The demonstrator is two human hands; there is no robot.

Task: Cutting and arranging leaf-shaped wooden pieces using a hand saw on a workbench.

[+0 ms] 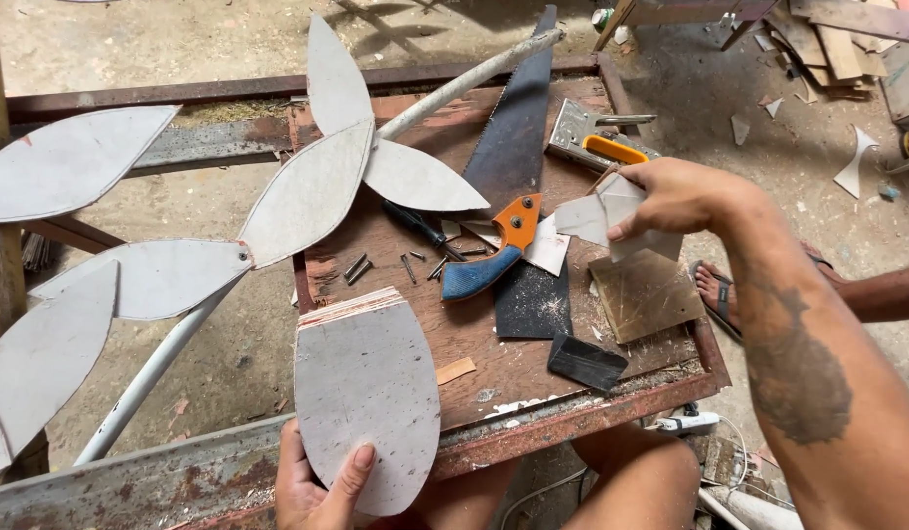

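My left hand [317, 486] grips the lower end of a stack of grey petal-shaped plywood pieces [368, 393], thumb on top, resting on the near edge of the workbench. My right hand [665, 196] reaches over the bench and holds a small pale angular offcut [601, 214] between thumb and fingers. Just left of it lies a handsaw [508, 157] with an orange and blue handle [489, 260]. A white pipe [454, 90] with several grey leaf-shaped panels [307, 196] fixed to it lies across the bench's left side.
Loose nails [415, 265], a staple gun [597, 142], a square wooden board [643, 294], dark sandpaper [533, 302] and a dark block [586, 361] lie on the rusty metal-framed bench [572, 417]. Scrap wood [837, 44] litters the floor. Another person's sandalled foot [714, 290] is at right.
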